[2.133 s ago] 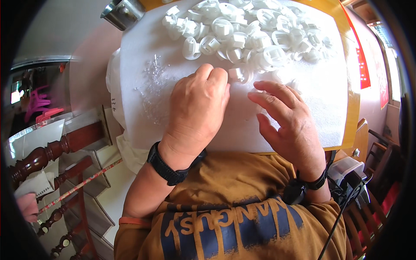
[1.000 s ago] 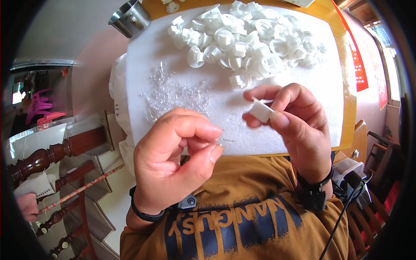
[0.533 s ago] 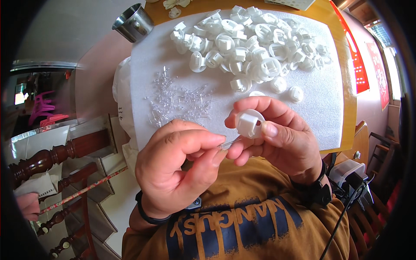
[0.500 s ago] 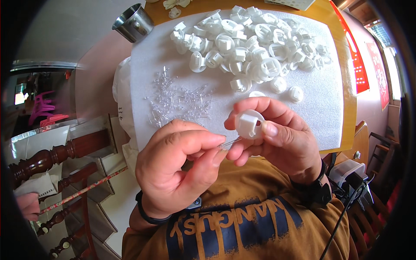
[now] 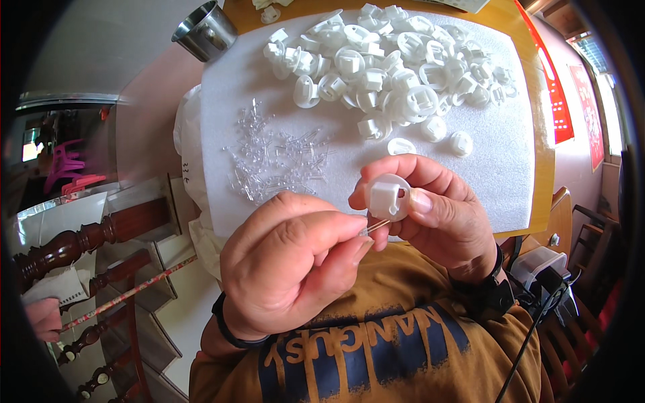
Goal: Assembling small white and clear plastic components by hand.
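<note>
So I'm holding one of those little white plastic caps (image 5: pixel 387 196) up in my right hand (image 5: pixel 430 211), pinching it between thumb and the other fingers, square bit facing me, just above my chest and off the worktop (image 5: pixel 531 134). My left hand (image 5: pixel 289 265) is sitting right next to it, fingers closed tight around a tiny clear pin (image 5: pixel 377 226) with thin wire legs, and the pin's tip is pointing at the underside of the cap, pretty much touching it. Can't tell if it's actually seated in there or just resting against the edge.

Further out, the white foam sheet (image 5: pixel 484 181) is covering most of the wooden worktop. A big heap of the same white caps (image 5: pixel 390 67) is piling up along the far side of it, with a few strays lying nearer to me. Left of centre on the foam, a loose scatter of those clear pins (image 5: pixel 275 158) is spreading around, well apart from the heap. A shiny metal cup (image 5: pixel 205 30) is standing off the far left corner of the foam. I'm wearing a black wristband on each wrist and a mustard shirt
</note>
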Tool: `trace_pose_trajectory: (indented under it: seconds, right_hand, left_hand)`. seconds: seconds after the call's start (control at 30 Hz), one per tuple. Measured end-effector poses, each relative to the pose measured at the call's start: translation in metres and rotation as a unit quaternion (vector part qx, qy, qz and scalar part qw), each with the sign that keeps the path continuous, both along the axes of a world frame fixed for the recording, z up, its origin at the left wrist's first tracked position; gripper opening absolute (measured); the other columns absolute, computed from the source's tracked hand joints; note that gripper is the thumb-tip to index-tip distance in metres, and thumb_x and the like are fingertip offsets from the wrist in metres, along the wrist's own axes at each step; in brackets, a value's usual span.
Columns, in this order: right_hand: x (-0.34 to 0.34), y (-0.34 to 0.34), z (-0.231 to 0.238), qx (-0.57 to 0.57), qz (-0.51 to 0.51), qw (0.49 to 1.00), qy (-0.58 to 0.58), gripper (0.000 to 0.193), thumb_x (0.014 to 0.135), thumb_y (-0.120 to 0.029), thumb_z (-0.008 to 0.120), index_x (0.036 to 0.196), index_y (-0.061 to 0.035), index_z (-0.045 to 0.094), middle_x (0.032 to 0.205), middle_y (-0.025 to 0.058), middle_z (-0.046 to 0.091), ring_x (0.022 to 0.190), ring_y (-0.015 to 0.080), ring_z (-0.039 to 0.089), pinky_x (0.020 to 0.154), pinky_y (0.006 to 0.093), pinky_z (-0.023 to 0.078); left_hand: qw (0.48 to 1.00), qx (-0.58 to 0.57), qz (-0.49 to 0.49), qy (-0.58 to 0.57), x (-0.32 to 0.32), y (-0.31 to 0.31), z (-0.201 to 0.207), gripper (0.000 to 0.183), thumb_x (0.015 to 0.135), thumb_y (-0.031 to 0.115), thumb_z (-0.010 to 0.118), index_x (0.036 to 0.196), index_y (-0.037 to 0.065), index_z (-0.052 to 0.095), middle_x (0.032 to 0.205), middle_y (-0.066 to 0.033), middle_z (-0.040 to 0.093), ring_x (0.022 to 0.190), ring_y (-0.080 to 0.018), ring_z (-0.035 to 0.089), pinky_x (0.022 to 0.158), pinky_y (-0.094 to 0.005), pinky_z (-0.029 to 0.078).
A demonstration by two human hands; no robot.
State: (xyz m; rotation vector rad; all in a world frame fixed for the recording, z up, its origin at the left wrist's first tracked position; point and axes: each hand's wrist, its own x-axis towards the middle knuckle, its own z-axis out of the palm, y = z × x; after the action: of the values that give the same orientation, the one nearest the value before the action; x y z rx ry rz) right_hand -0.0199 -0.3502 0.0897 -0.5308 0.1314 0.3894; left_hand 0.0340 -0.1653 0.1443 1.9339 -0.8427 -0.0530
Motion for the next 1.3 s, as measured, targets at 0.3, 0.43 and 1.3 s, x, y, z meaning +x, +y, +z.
trace_pose_trajectory:
  seconds: [0.3,0.43,1.3]
  right_hand:
    - [-0.0016,0.0005,0.0034,-0.009,0.004,1.0,0.014,0.039,0.094,-0.021,0.058,0.124,0.0013,0.053,0.106,0.0091,0.063,0.084,0.017,0.061,0.081,0.0306,0.05]
    - [-0.0019,0.0002,0.002,-0.014,0.001,1.0,0.012,0.038,0.094,-0.022,0.058,0.124,0.0015,0.054,0.104,0.0085,0.063,0.084,0.0166,0.061,0.08,0.03,0.05]
    - [-0.0048,-0.0038,0.0071,-0.151,-0.066,0.983,-0.075,0.037,0.089,-0.001,0.062,0.124,0.0016,0.054,0.102,0.0024,0.064,0.093,0.0072,0.059,0.084,0.0224,0.048]
  left_hand:
    - [0.998,0.01,-0.012,-0.068,0.0015,-0.0036,-0.0062,0.021,0.07,-0.007,0.067,0.09,0.001,0.065,0.075,-0.0096,0.061,0.062,-0.0152,0.056,0.055,-0.0246,0.044]
    - [0.997,0.018,-0.015,-0.069,0.0019,-0.004,-0.0059,0.021,0.07,-0.006,0.068,0.09,0.001,0.065,0.074,-0.0098,0.061,0.061,-0.0155,0.056,0.054,-0.0248,0.044]
    - [0.996,0.039,-0.012,-0.082,-0.0002,-0.0045,-0.0067,0.023,0.067,-0.009,0.067,0.088,0.0,0.065,0.072,-0.0096,0.06,0.059,-0.0164,0.056,0.052,-0.0256,0.045]
